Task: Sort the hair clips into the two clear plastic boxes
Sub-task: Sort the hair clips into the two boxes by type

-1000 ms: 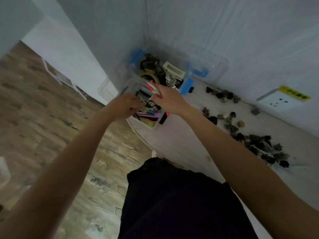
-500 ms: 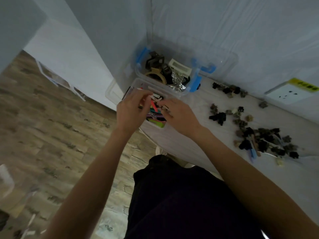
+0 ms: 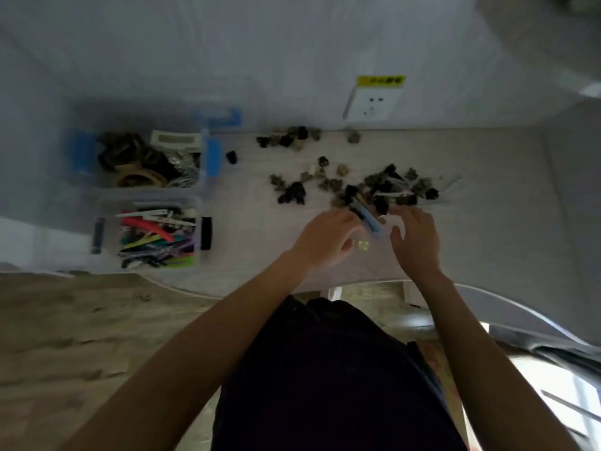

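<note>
Many small dark hair clips (image 3: 357, 183) lie in a pile on the table's (image 3: 260, 229) far right. Our left hand (image 3: 325, 240) pinches a long blue clip (image 3: 369, 219); our right hand (image 3: 418, 239) spreads loose fingers. Two clear boxes (image 3: 156, 196) sit left.

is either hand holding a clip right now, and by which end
The left hand seems to hold the long blue clip by its far end, though blur hides the fingers. The right hand holds nothing.
</note>
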